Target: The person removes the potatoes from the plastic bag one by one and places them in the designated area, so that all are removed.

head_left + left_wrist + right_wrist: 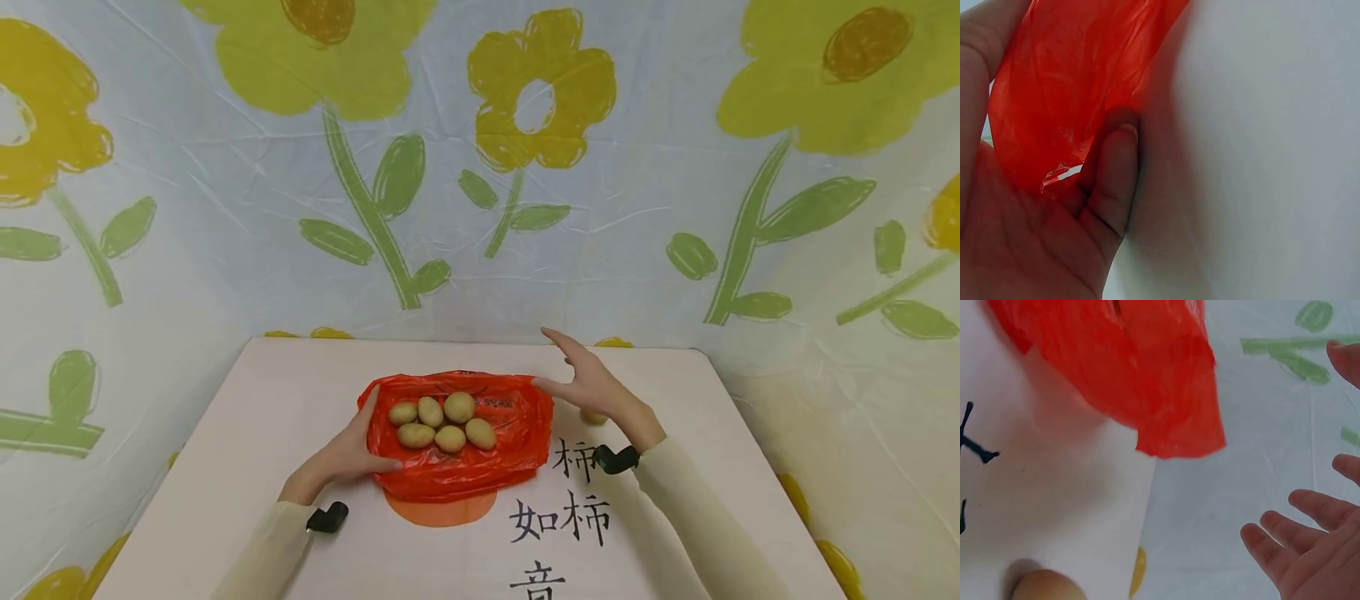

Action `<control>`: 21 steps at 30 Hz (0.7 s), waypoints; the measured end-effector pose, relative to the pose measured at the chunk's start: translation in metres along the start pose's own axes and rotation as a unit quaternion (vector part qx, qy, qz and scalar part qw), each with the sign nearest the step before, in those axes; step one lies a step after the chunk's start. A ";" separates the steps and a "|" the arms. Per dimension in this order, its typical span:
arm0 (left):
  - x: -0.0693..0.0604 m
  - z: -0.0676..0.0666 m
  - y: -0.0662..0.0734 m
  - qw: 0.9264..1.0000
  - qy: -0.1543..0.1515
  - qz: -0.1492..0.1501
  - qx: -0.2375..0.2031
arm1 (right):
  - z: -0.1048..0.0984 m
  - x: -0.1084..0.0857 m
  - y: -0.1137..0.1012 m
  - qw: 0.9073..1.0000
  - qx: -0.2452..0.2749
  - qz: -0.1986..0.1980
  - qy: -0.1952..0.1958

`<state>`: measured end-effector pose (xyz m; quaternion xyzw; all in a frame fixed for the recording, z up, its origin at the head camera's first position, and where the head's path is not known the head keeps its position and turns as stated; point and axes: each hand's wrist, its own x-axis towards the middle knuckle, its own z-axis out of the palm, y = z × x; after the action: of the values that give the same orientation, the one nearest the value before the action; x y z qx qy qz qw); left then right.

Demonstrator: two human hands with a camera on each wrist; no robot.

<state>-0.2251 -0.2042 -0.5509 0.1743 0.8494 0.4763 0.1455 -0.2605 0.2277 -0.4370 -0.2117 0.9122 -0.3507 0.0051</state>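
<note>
A red plastic bag (465,477) lies spread on the table, with several small yellowish potatoes (459,407) on it in two rough rows. My left hand (345,450) grips the bag's left side; in the left wrist view, curled fingers (1113,181) reach under the red plastic. Beyond the bag's right edge, my right hand (588,382) is raised with its fingers spread. The right wrist view shows those fingers (1310,544) apart from the hanging bag edge (1179,425), holding nothing. One loose potato (594,417) lies on the table, partly hidden by the right wrist.
The pale table (292,400) has black characters (562,517) and an orange printed shape (442,510), partly covered by the bag. Behind and at both sides hangs a cloth (600,250) with yellow flowers. Each wrist wears a black strap (617,459).
</note>
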 end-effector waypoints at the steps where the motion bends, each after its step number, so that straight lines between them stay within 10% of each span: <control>1: 0.000 0.000 0.001 1.000 0.001 0.001 -0.006 | 0.001 0.003 -0.003 1.000 -0.004 -0.006 -0.005; 21: 0.001 0.001 0.000 1.000 -0.009 -0.014 0.009 | 0.051 0.069 -0.057 0.991 0.028 -0.082 -0.100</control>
<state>-0.2257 -0.2031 -0.5510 0.1679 0.8547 0.4648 0.1587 -0.2936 0.1308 -0.4292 -0.3198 0.8763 -0.3528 0.0729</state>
